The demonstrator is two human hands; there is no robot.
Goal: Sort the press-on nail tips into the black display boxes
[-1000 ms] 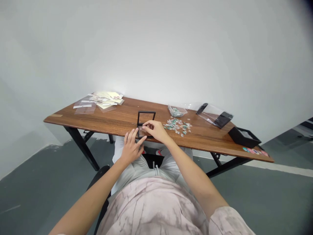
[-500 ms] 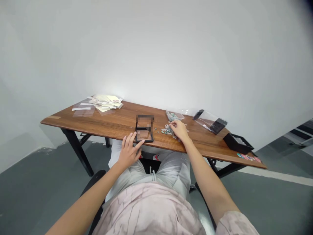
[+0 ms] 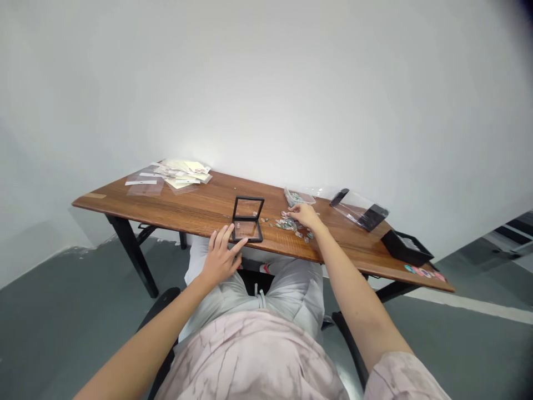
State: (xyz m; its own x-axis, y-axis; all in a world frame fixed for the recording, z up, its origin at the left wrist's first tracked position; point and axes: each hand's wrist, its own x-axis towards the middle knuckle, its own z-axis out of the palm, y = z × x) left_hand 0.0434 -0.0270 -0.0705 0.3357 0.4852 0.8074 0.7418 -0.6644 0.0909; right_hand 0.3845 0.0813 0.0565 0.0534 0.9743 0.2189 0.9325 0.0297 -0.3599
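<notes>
A small black hinged frame case (image 3: 247, 219) stands open near the front edge of the wooden table (image 3: 187, 205). My left hand (image 3: 220, 256) lies at the table edge with fingers spread, its fingertips touching the case's front left corner. My right hand (image 3: 305, 214) reaches over a scatter of small green and white pieces (image 3: 289, 224) to the right of the case. Its fingers are bent down onto the pieces; I cannot see whether one is pinched.
A clear tub (image 3: 298, 196) with more pieces sits behind the scatter. Clear bags with black ends (image 3: 360, 208) and a black tray (image 3: 406, 247) lie to the right. Papers and plastic sleeves (image 3: 175, 173) are piled at the far left. Coloured stickers (image 3: 425, 272) lie at the right corner.
My right hand left the frame case and moved right to the scatter of small pieces. My left hand has stayed at the case's corner.
</notes>
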